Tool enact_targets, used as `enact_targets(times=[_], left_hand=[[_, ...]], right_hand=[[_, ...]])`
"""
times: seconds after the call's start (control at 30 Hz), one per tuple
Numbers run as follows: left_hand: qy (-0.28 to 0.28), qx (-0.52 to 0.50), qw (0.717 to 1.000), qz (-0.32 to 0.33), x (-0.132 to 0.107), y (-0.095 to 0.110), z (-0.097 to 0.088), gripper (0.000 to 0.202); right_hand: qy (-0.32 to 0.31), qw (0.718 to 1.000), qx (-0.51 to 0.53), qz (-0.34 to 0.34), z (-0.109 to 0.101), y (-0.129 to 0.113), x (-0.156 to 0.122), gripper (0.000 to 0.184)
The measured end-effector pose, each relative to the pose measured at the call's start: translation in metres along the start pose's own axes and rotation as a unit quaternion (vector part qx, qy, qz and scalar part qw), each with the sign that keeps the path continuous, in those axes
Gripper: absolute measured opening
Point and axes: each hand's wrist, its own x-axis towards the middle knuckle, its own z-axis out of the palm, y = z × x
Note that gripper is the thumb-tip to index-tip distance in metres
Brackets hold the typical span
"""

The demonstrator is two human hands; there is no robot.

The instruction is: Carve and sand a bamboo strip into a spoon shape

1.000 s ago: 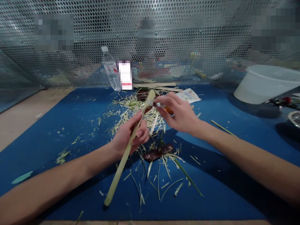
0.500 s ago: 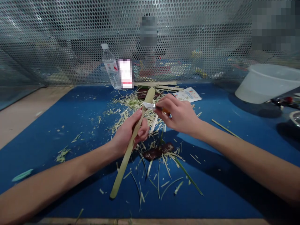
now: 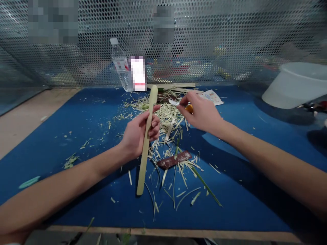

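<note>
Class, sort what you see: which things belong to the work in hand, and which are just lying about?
In the work, it seems: pale strip (left hand), small knife (right hand), shavings.

Apparently just lying about: bottle, lit screen, white tub, printed packet, teal piece.

Probably a workshop: shavings, blue worktop, perforated metal screen.

A perforated metal screen (dull grey, see-through in patches) backs the blue-topped table.
</note>
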Motion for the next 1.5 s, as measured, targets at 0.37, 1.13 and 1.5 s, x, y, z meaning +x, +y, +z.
enact_targets(times=[0.37, 1.13, 1.5], left_hand=[[0.075, -0.012, 0.997, 0.025, 0.02, -0.001, -0.015, 0.024], [-0.006, 0.157, 0.987, 0.017, 0.028, -0.019, -0.028, 0.019], [-0.038, 0.233, 0.971, 0.028, 0.028, -0.025, -0.035, 0.02]], right_hand=[[-0.144, 0.981, -0.13, -0.014, 0.025, 0.012, -0.011, 0.026], [-0.229, 0.877, 0.413, 0.091, 0.012, -0.046, -0.011, 0.031], [-0.215, 0.906, 0.361, 0.055, 0.013, -0.038, -0.008, 0.034]])
